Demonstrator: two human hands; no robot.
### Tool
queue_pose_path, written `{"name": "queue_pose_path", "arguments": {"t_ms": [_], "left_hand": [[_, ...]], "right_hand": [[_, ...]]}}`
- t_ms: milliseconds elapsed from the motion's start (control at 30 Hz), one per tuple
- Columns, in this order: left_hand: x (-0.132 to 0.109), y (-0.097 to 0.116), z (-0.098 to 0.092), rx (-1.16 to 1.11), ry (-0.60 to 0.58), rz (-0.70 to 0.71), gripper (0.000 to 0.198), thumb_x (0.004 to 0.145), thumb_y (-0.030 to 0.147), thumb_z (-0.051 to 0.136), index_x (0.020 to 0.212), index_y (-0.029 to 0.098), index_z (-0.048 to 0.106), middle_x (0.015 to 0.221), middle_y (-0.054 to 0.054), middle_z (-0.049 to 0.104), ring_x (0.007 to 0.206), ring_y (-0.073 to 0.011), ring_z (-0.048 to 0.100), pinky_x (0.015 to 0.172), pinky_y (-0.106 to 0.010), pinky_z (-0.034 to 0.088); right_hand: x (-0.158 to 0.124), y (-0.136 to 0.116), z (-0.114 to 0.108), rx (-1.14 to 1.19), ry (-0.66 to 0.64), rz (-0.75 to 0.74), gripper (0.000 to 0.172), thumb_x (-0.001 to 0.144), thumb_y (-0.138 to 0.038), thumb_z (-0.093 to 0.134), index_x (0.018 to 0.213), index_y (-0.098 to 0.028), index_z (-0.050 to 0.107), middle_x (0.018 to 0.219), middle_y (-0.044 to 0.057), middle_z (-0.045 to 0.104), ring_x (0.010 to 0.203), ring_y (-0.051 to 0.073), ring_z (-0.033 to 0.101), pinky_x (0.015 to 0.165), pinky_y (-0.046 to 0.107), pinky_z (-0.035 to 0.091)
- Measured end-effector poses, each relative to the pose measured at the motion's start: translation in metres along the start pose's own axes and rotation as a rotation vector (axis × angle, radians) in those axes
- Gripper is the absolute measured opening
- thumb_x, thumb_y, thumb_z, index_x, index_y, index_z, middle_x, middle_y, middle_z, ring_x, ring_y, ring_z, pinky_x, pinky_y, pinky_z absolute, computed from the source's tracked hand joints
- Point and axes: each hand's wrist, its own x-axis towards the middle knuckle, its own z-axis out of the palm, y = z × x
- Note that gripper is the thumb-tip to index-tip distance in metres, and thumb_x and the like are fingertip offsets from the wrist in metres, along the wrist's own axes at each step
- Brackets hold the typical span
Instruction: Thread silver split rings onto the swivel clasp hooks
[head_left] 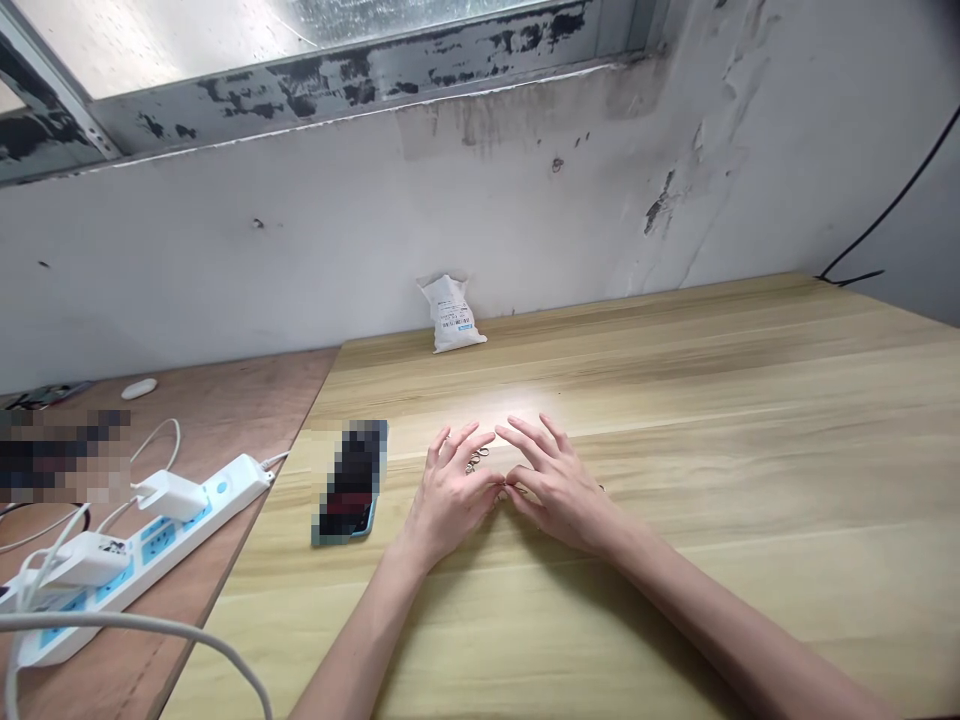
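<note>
Both hands rest close together on the light wooden table. My left hand pinches thumb against forefinger, its other fingers spread. My right hand does the same, and the two pinches meet at one small thing that I cannot make out. Just beyond my left fingers lie a few small metal rings on the table top.
A phone lies left of my left hand. A small white packet leans on the wall at the back. On the darker table at left sit a white power strip with plugged chargers and white cables.
</note>
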Motion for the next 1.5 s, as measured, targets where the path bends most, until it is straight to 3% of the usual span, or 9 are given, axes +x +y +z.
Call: {"name": "queue_pose_path", "arguments": {"t_ms": [333,567,833,1233,1500], "left_hand": [[-0.001,-0.004,-0.004,-0.109,0.004,-0.06,0.014,0.09,0.024,0.06,0.086,0.027,0.072,0.134,-0.003,0.058,0.137,-0.0269,0.038,0.114,-0.054,0.029],[-0.002,-0.003,-0.003,-0.066,-0.047,-0.008,0.013,0.089,0.023,0.06,0.091,0.029,0.072,0.133,-0.003,0.058,0.135,-0.0256,0.041,0.114,-0.052,0.029],[-0.001,-0.009,-0.007,-0.143,-0.009,-0.038,0.012,0.089,0.025,0.062,0.084,0.028,0.073,0.131,-0.003,0.059,0.135,-0.0278,0.041,0.111,-0.053,0.033],[0.001,0.001,-0.006,-0.003,0.032,0.008,0.016,0.09,0.021,0.059,0.079,0.025,0.069,0.123,-0.003,0.064,0.13,-0.0257,0.048,0.114,-0.053,0.028],[0.0,-0.008,-0.015,-0.145,0.033,-0.099,0.011,0.091,0.024,0.06,0.083,0.025,0.069,0.129,-0.004,0.06,0.136,-0.0266,0.04,0.114,-0.055,0.027]], "right_hand": [[0.002,0.01,-0.003,0.086,-0.005,0.033,0.017,0.093,-0.024,0.055,0.082,-0.02,0.068,0.142,0.014,0.049,0.136,0.031,0.04,0.111,0.06,0.03],[0.0,0.002,0.002,0.025,0.016,-0.009,0.014,0.09,-0.02,0.057,0.081,-0.02,0.067,0.141,0.012,0.051,0.137,0.029,0.039,0.114,0.058,0.027],[0.002,0.007,-0.004,0.052,0.018,0.02,0.014,0.092,-0.023,0.057,0.083,-0.021,0.067,0.143,0.011,0.049,0.136,0.028,0.04,0.114,0.057,0.026],[0.0,0.003,-0.003,-0.005,0.041,-0.022,0.016,0.091,-0.021,0.058,0.076,-0.02,0.065,0.14,0.01,0.052,0.137,0.028,0.039,0.116,0.056,0.023],[0.002,0.021,-0.01,0.121,0.032,0.043,0.015,0.094,-0.029,0.056,0.091,-0.022,0.068,0.14,0.013,0.051,0.133,0.029,0.043,0.11,0.058,0.031]]}}
